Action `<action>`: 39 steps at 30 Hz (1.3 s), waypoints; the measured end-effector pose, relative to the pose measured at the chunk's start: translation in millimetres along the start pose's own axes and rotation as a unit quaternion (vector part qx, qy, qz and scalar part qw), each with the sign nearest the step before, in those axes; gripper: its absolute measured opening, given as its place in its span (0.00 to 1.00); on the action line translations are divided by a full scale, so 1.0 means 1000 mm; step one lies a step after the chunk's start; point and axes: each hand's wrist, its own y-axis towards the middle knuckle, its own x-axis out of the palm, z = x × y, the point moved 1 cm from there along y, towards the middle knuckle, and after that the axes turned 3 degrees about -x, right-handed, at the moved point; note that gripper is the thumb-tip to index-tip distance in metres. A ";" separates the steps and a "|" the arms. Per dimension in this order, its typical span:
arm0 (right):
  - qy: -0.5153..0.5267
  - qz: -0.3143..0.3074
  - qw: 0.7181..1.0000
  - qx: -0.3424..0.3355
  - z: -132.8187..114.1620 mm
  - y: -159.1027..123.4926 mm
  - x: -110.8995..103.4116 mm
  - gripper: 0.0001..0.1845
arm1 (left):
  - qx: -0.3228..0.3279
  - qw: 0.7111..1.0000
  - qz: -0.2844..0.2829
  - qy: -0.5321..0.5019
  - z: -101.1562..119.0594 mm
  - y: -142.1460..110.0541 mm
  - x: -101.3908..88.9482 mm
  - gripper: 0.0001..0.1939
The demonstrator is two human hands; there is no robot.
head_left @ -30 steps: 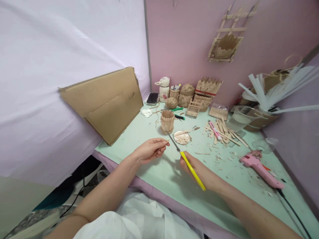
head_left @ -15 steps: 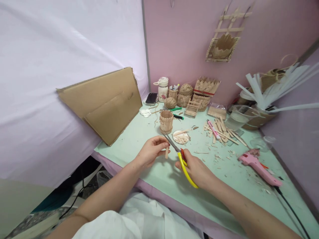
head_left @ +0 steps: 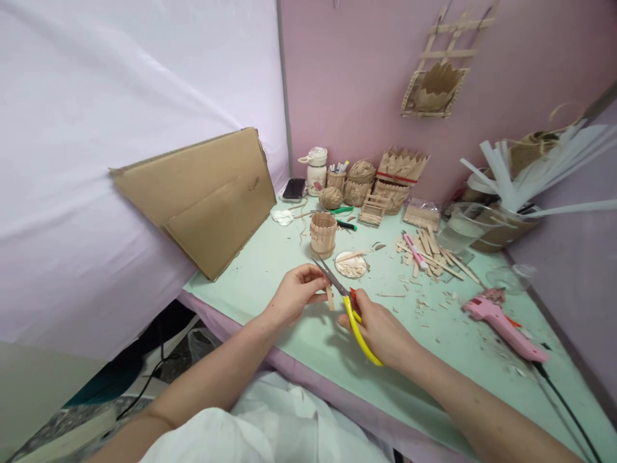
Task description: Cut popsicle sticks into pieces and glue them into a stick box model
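Note:
Between the thumb and fingers of my left hand (head_left: 299, 292) is a short flat wooden craft stick (head_left: 330, 299), its lower end pointing down. My right hand (head_left: 378, 326) is closed round the yellow handles of a pair of scissors (head_left: 357, 334). The dark blades run up and left, past my left fingertips, close to the stick; whether they touch it I cannot tell. Just beyond the blade tips stands a small round cup (head_left: 322, 235) made of wooden sticks. Beside it lies a white round lid (head_left: 351, 265) with cut stick pieces on it.
A pink glue gun (head_left: 504, 326) with a black cord lies at right. Loose craft sticks (head_left: 429, 251) and a pink cutter (head_left: 414, 249) are behind it. Twine balls (head_left: 331, 198), a bottle (head_left: 317, 172) and a phone (head_left: 294, 189) stand at the back. A cardboard sheet (head_left: 216, 206) leans at left.
The craft stick in my left hand has tilted, its lower end swinging slightly to the right. Both hands and the scissors stay in nearly the same place; the view has shifted a little.

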 end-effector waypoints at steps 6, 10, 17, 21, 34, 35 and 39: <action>0.006 -0.010 1.000 -0.003 -0.001 -0.001 -0.001 0.15 | 0.010 1.000 0.010 0.013 -0.001 0.000 -0.001 0.12; 0.018 -0.016 1.000 -0.001 -0.001 -0.002 -0.001 0.14 | 0.007 1.000 0.009 0.011 -0.002 0.000 -0.002 0.12; 0.040 -0.028 0.999 0.001 -0.004 -0.002 -0.003 0.15 | 0.002 1.000 0.005 0.009 -0.001 0.000 -0.003 0.12; 0.063 -0.037 0.997 -0.002 -0.003 -0.002 -0.003 0.12 | -0.005 1.000 -0.001 0.002 0.000 -0.001 -0.003 0.13; 0.080 -0.076 0.994 -0.025 -0.007 -0.004 -0.012 0.07 | -0.023 0.991 -0.058 0.115 0.015 -0.002 -0.018 0.09; 0.079 -0.080 0.993 -0.027 -0.007 -0.005 -0.013 0.07 | -0.024 0.990 -0.062 0.121 0.017 -0.002 -0.019 0.09; 0.074 -0.093 0.992 -0.032 -0.007 -0.005 -0.014 0.07 | -0.030 0.987 -0.078 0.139 0.021 -0.003 -0.022 0.08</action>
